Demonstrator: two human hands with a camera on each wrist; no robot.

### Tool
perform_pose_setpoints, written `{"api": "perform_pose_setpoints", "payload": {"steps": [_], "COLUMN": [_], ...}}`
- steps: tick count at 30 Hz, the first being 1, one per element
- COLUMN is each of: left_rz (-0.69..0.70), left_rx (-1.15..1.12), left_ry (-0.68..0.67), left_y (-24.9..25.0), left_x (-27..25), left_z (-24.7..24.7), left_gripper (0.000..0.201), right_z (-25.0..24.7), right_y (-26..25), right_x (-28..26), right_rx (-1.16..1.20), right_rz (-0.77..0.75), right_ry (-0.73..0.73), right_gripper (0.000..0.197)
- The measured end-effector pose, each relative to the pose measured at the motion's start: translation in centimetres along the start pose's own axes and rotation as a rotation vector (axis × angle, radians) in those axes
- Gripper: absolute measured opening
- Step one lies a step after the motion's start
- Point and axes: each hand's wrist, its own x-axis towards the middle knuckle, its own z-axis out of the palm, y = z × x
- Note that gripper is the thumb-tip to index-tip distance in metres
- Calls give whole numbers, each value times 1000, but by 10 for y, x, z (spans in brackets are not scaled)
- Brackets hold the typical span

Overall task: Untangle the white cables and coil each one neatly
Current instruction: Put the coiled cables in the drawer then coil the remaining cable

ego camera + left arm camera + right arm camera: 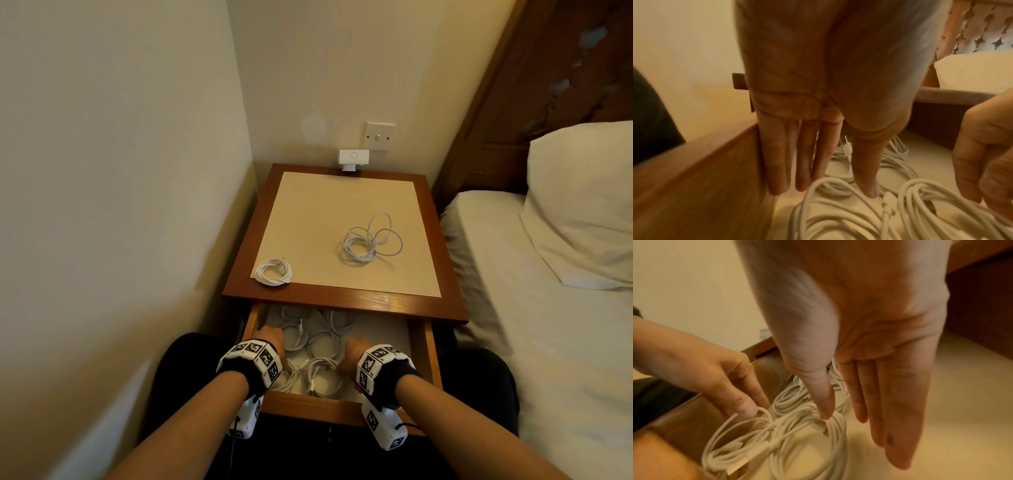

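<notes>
Several white cable coils (pixel 322 346) lie bunched in the open drawer (pixel 308 407) of a wooden nightstand. Both hands reach down into it. My left hand (pixel 270 337) (pixel 830 186) is at the drawer's left wall (pixel 705 178), fingers straight, with the thumb tip touching the cables (pixel 838 219). My right hand (pixel 354 349) (pixel 851 420) hangs over the middle of the drawer with straight fingers, its thumb tip on a coil (pixel 797 434). Neither hand grips anything. On the tabletop sit a neat coil (pixel 274 271) at the front left and a loose, partly coiled cable (pixel 371 240) to the right.
The nightstand top (pixel 342 205) has a cream inset and a small white device (pixel 354 159) at its back edge. A wall runs close along the left. A bed with a pillow (pixel 579 205) stands at the right. My knees are under the drawer.
</notes>
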Motion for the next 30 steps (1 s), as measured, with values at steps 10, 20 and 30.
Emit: {"api": "perform_pose_setpoints", "payload": {"steps": [10,20,30], "left_rz": [-20,-155,-25], "left_rx": [-413,-694,-256], "left_ry": [292,728,508], "left_y": [-19,-54,-66], "left_x": [-8,9,41], "left_z": [-48,-75,-55], "left_gripper": [27,27,48], "right_z": [-47,-88,-89], "right_y": [-11,-79,-124], "right_x": [-8,-3,54], "right_rx": [194,676,555], "right_rz": [-63,-274,-85], "right_ry": [126,442,438], "right_gripper": [18,15,36]}}
